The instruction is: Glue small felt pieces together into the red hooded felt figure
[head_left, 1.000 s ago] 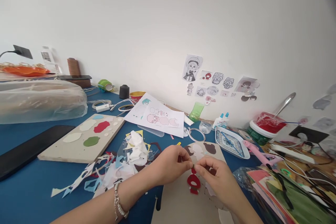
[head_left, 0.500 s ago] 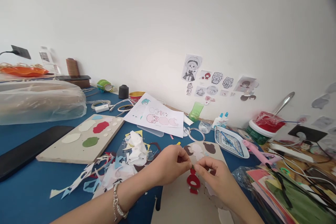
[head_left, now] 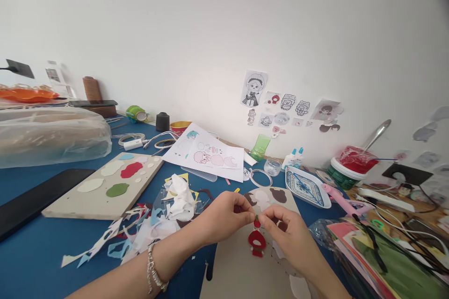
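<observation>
- A beige craft board (head_left: 231, 266) lay on a blue tabletop (head_left: 28, 266), its far end toward a plain white wall (head_left: 196, 18).
- Small cartoon drawings (head_left: 254, 88) were stuck on that wall, beyond and above the board.
- Left of the board lay a heap of felt scraps (head_left: 180, 198); farther left was a beige panel (head_left: 73, 203) bearing coloured shapes.
- Beyond the board's far end, to its right, stood blue-capped glue bottles (head_left: 294, 158); nearer, a patterned tray (head_left: 324, 202) sat just right of it.
- The red hooded figure (head_left: 257, 252) lay over the board, its long axis running near to far, hood toward the far end.
- In line beyond the hood was a small red piece (head_left: 257, 225), green top pointing to the board's far end.
- Above the board, the left hand (head_left: 229, 215) and right hand (head_left: 286, 226) had thumb and forefinger drawn together at that green top; the fingertips hid whether either gripped it.
</observation>
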### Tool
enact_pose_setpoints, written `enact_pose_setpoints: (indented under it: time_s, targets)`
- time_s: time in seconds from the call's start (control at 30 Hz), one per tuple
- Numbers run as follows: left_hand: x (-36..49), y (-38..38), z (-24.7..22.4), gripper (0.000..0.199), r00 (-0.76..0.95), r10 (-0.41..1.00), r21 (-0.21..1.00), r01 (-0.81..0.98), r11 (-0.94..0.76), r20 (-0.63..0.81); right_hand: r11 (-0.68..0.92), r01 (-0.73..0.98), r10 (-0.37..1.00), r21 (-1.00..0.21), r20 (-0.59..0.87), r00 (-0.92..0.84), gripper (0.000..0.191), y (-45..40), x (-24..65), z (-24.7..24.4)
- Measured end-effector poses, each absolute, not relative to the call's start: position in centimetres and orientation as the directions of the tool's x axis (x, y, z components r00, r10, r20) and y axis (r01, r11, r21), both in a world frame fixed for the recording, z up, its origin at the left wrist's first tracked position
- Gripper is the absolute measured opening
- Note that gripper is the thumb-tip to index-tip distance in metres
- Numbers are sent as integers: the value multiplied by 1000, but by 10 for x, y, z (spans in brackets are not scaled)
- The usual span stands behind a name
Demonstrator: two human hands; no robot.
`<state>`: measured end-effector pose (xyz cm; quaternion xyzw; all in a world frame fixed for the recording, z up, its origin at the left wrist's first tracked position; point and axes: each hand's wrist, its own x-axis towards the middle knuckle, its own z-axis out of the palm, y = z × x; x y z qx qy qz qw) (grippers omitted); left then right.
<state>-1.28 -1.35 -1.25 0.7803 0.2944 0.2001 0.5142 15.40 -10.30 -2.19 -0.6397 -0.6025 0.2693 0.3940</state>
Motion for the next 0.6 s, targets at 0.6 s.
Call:
enact_pose_setpoints:
  time_s: [0.6]
  targets:
    - [-13, -23, -1, 10, 730, 667, 795, 314, -519, 147, -25, 571, 994, -821, 41, 103, 25, -103, 153, -22]
